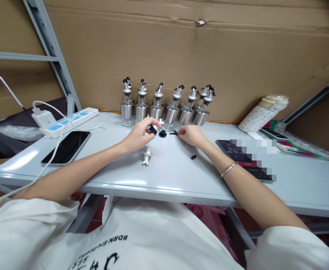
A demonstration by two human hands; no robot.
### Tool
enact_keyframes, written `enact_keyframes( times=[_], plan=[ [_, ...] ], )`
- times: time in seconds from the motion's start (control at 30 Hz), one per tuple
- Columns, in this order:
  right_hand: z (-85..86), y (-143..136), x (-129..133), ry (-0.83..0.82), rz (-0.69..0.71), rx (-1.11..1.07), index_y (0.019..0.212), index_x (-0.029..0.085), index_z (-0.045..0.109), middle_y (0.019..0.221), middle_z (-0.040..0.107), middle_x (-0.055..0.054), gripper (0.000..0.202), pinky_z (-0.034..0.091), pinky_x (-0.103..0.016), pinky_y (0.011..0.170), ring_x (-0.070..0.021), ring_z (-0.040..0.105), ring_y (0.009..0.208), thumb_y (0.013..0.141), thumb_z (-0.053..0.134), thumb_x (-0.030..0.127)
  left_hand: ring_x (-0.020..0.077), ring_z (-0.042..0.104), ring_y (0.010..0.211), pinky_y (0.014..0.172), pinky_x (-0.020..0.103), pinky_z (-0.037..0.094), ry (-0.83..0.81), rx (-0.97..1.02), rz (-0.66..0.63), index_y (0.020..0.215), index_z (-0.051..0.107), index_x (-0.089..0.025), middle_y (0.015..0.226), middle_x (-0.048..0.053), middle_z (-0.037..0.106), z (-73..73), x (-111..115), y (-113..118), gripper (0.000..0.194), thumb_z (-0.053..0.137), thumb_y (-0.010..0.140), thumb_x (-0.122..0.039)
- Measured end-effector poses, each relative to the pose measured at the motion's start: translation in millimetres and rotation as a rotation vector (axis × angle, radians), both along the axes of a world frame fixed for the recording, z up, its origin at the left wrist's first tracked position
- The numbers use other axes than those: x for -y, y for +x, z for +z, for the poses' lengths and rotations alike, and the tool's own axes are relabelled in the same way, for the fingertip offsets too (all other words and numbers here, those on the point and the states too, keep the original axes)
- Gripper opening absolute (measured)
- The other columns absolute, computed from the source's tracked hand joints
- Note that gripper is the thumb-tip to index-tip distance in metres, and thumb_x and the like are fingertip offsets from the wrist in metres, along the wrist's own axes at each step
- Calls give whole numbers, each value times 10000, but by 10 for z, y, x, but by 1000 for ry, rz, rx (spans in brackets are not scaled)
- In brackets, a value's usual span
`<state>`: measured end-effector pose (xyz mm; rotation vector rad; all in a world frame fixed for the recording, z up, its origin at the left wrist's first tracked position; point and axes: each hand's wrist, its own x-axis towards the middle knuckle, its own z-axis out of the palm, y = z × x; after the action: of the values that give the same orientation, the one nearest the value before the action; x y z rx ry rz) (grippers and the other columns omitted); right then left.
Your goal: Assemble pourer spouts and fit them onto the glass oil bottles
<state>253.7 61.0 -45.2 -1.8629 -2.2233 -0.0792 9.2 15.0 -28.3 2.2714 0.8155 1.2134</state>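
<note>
My left hand (141,134) is closed around a small black stopper (153,129), with a white or silver piece showing beside it. Fingers pinched, my right hand (192,135) is at a thin black strip-like part (174,133) by the tabletop. Between the hands a round black stopper (162,133) rests on the table. A silver pour spout (147,156) lies nearer to me, below my left hand. Small black pieces (193,157) lie below my right hand. Behind the hands stand several glass oil bottles (171,112) with steel sleeves and silver pour spouts.
A phone (67,147) and a white power strip (71,122) with cables are on the left of the white table (164,187). To the right are a dark, partly blurred-out device (226,147) and a dotted white flask (258,115). Cardboard (167,45) walls the back.
</note>
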Motion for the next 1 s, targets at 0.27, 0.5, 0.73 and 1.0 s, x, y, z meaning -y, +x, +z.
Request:
enact_keyframes(
  times=[0.27,0.5,0.73,1.0],
  plan=[
    [194,-143,183,74,364,-403,779,149,668,779,667,-42,151,442,-259,697,-150,592,733,707,539,117,130,550,848,713,243,445,-5,-6,17,920,540,-162,970,34,570,-13,-7,0,188,612,747,-142],
    [239,-375,416,-273,544,-802,764,160,642,685,609,-2,167,409,-267,608,-116,523,616,673,637,299,140,553,835,704,254,424,-27,-63,-1,865,548,-172,919,18,600,-4,10,8,218,701,744,-268],
    [313,-345,439,-324,517,-971,808,156,659,650,589,17,215,404,-278,641,-105,509,626,678,683,326,130,553,799,706,257,422,-14,-49,-40,832,569,-165,881,19,608,-5,11,1,135,670,772,-233],
    [293,-345,445,-367,596,-1067,832,164,658,696,586,19,243,426,-275,664,-87,496,624,733,701,383,120,569,756,658,240,418,2,-27,-2,811,583,-157,852,18,649,4,30,9,69,627,779,-198]
  ],
)
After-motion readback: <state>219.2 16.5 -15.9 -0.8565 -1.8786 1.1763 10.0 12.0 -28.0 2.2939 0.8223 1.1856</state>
